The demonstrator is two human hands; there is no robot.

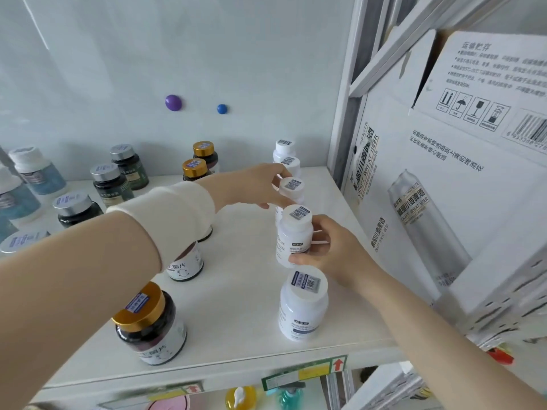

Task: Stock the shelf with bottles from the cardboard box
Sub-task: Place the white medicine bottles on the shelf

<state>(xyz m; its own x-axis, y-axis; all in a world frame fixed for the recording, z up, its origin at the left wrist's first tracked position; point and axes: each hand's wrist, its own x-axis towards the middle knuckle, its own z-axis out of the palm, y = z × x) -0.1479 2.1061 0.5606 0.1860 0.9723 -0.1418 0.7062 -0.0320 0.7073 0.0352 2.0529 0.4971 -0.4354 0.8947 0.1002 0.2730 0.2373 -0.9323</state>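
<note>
On the white shelf, the right hand is clamped around a white bottle standing in a row of white bottles. The left hand pinches the next white bottle's cap behind it. A beer carton stands just right of the shelf.

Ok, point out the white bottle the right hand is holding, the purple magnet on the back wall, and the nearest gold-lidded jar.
white bottle (291, 232): head view, on its upper body below the cap.
purple magnet (173, 102): head view, centre of its dome.
gold-lidded jar (139, 304): head view, on its gold lid.
</note>
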